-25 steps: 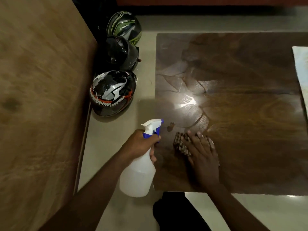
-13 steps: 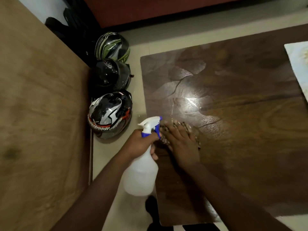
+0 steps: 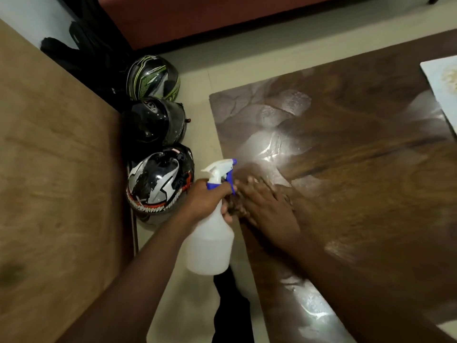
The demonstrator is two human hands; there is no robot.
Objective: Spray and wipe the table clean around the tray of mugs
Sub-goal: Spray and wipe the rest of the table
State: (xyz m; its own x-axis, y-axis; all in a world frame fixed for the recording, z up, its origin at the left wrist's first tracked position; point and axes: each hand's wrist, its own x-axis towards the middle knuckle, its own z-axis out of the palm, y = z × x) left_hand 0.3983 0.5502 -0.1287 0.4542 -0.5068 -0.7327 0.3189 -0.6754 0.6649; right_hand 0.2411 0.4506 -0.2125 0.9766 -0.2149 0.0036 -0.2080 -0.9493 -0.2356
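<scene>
At the table (image 3: 358, 194) edge, the right hand (image 3: 269, 209) presses flat on a cloth (image 3: 233, 206); the left hand (image 3: 207, 199) grips the bottle (image 3: 210, 243). A wide sweep could knock the bottle.

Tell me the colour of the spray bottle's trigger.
Blue, on the white spray bottle that the left hand holds; head view.

My white spray bottle (image 3: 210, 246) has a blue trigger; the table (image 3: 358, 194) is dark brown woodgrain; helmets black, green-striped, white-and-red.
</scene>
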